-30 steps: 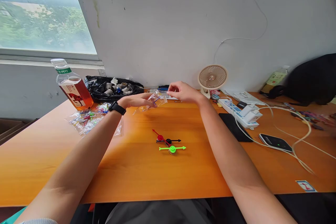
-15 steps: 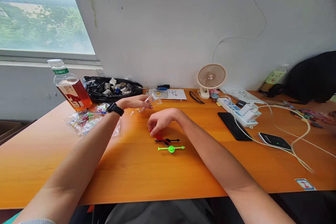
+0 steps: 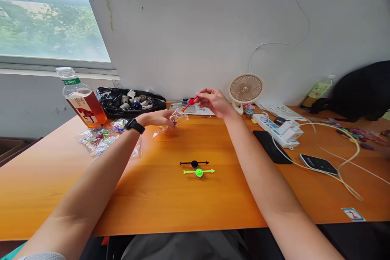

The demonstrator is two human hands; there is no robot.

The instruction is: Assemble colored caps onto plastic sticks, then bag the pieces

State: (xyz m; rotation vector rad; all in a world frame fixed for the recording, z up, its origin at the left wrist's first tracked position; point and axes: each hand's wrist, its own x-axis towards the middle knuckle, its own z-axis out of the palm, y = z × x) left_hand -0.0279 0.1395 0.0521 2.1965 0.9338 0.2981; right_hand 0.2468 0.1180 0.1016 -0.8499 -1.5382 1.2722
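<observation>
1. Two hands up at far side of desk point(image 3: 158, 195). R hand point(image 3: 213, 103) pinches red pointer piece point(image 3: 189, 102), fingers closed on its hub end, thin tip slanting down-left.
2. L hand point(image 3: 158, 120), w/ black watch point(image 3: 135, 125) on wrist, clamps small clear bag point(image 3: 175, 121); bag sits just below & left of red piece's tip, mouth toward it. Can't tell if tip touches bag.
3. Nearer the body than both grips: black pointer point(image 3: 194, 163) & green pointer point(image 3: 199, 172) lie flat, side by side, well apart from hands.
4. Left of L wrist: clear bags of coloured bits point(image 3: 99, 136), tea bottle point(image 3: 81, 99), black bag w/ parts point(image 3: 131, 101).
5. Right of R hand: small fan point(image 3: 246, 89), power strip point(image 3: 282, 130), 2 phones, cables.
</observation>
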